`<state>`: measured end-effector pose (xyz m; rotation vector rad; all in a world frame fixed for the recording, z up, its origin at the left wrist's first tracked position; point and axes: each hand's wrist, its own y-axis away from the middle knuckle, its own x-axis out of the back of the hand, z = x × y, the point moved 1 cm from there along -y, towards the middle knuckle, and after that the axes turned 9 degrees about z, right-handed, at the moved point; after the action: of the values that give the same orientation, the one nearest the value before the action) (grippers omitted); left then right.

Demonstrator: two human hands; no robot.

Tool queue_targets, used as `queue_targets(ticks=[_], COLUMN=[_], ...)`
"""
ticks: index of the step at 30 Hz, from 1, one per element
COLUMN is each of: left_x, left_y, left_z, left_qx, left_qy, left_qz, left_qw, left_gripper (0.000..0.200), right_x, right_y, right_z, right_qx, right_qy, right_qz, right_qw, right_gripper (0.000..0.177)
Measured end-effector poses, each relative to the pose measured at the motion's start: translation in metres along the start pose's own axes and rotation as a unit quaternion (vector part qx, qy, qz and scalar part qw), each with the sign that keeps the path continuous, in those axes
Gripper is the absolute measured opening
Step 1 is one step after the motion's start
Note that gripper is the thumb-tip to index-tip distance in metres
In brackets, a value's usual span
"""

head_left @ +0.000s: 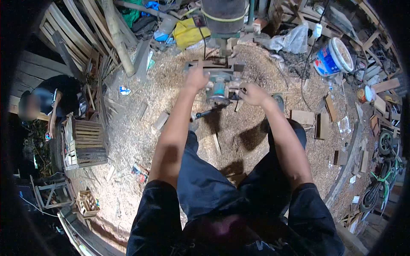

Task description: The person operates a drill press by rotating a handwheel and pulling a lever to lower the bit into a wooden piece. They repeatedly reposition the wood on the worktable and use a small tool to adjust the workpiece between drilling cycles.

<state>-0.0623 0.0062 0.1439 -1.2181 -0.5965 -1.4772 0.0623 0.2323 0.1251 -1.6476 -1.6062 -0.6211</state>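
Observation:
In front of my seated body, low on the ground, is a teal and grey metal machine vise (219, 88) with a handle with a black grip (207, 113) reaching toward me. My left hand (196, 78) rests at its left side, index finger stretched forward toward the vise jaws (215, 65) and thumb apart. On the other side, my right hand (253, 94) has its fingers curled in against the vise; what they grip there is too small to make out. Above the jaws hangs a drill-like spindle (225, 47) under a dark cylindrical machine head (224, 15).
Sawdust and shavings cover the floor (128, 149). Wood blocks (303, 117) lie at right, near a white and blue bucket (333, 57) and a hanging cable (304, 81). A yellow sack (188, 33) lies behind. Another person (53, 98) sits at left beside a slatted wooden crate (87, 143).

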Motion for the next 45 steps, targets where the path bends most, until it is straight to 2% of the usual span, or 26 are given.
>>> queue_targets(ticks=[1, 2, 4, 5, 6, 7, 10, 13, 14, 16, 17, 21, 23, 24, 26, 27, 31, 34, 38, 41, 42, 45], left_x=[-0.014, -0.029, -0.056, -0.077, -0.099, -0.111, -0.122, -0.161, -0.172, -0.196, -0.204, -0.178, -0.197, -0.185, -0.198, -0.201, -0.214, -0.226, -0.237, -0.245, -0.247, -0.255], left_y=[0.013, 0.026, 0.051, 0.067, 0.084, 0.102, 0.135, 0.151, 0.154, 0.156, 0.155, 0.146, 0.16, 0.162, 0.168, 0.167, 0.171, 0.176, 0.176, 0.181, 0.187, 0.183], left_z=[-0.017, -0.035, -0.069, -0.089, -0.105, -0.112, -0.115, -0.135, -0.136, -0.145, -0.147, -0.132, -0.13, -0.115, -0.119, -0.122, -0.134, -0.142, -0.155, -0.158, -0.16, -0.166], left_qx=[-0.03, 0.023, 0.127, 0.155, 0.18, 0.185, 0.176, 0.254, 0.275, 0.223, 0.285, 0.287, 0.261, 0.262, 0.314, 0.3, 0.312, 0.309, 0.359, 0.33, 0.307, 0.327], left_qy=[-0.005, 0.0, 0.013, 0.025, 0.038, 0.03, 0.057, 0.125, 0.117, 0.114, 0.184, 0.191, 0.137, 0.107, 0.149, 0.148, 0.155, 0.153, 0.165, 0.175, 0.172, 0.17], left_qz=[-0.031, -0.101, -0.231, -0.237, -0.24, -0.23, -0.208, -0.218, -0.205, -0.164, -0.192, -0.251, -0.178, -0.139, -0.109, -0.091, -0.116, -0.112, -0.155, -0.16, -0.156, -0.128], left_qw=[0.999, 0.995, 0.964, 0.959, 0.953, 0.955, 0.961, 0.934, 0.932, 0.954, 0.921, 0.905, 0.939, 0.949, 0.931, 0.938, 0.93, 0.932, 0.905, 0.914, 0.923, 0.92], left_gripper=[0.06, 0.058, 0.057, 0.055, 0.054, 0.055, 0.056, 0.055, 0.048, 0.039, 0.032, 0.031, 0.035, 0.036, 0.035, 0.033, 0.033, 0.035, 0.04, 0.043, 0.044, 0.043], right_x=[0.0, -0.005, -0.031, -0.034, -0.036, -0.058, -0.074, -0.097, -0.101, -0.107, -0.109, -0.123, -0.116, -0.115, -0.114, -0.113, -0.118, -0.107, -0.11, -0.115, -0.114, -0.11], right_y=[-0.004, -0.008, -0.012, -0.015, -0.019, -0.023, -0.025, -0.029, -0.029, -0.024, -0.021, -0.005, -0.006, -0.003, 0.0, 0.0, -0.001, -0.013, -0.011, -0.006, -0.004, -0.011], right_z=[-0.003, -0.004, 0.004, -0.004, -0.007, 0.009, -0.018, -0.029, -0.032, -0.036, -0.036, -0.029, -0.027, -0.026, -0.022, -0.022, -0.027, -0.033, -0.026, -0.02, -0.023, -0.028], right_qx=[0.023, 0.046, 0.021, 0.015, 0.01, 0.042, -0.04, -0.048, -0.059, -0.081, -0.067, -0.04, -0.064, -0.052, -0.025, -0.048, -0.053, -0.088, -0.045, -0.004, -0.024, -0.068], right_qy=[0.0, -0.001, 0.001, 0.014, 0.031, -0.017, 0.018, 0.044, 0.059, 0.09, 0.105, 0.109, 0.039, 0.039, 0.041, 0.038, 0.032, 0.033, 0.049, 0.057, 0.042, 0.007], right_qz=[-0.004, -0.008, -0.06, -0.078, -0.092, -0.114, -0.154, -0.226, -0.231, -0.239, -0.223, -0.182, -0.184, -0.174, -0.155, -0.195, -0.178, -0.27, -0.281, -0.246, -0.253, -0.262], right_qw=[1.0, 0.999, 0.998, 0.997, 0.995, 0.992, 0.987, 0.972, 0.969, 0.963, 0.967, 0.976, 0.98, 0.983, 0.987, 0.979, 0.982, 0.958, 0.957, 0.968, 0.966, 0.963], right_gripper=[0.035, 0.035, 0.036, 0.037, 0.038, 0.042, 0.05, 0.061, 0.065, 0.074, 0.076, 0.083, 0.086, 0.088, 0.09, 0.099, 0.113, 0.114, 0.116, 0.118, 0.119, 0.122])
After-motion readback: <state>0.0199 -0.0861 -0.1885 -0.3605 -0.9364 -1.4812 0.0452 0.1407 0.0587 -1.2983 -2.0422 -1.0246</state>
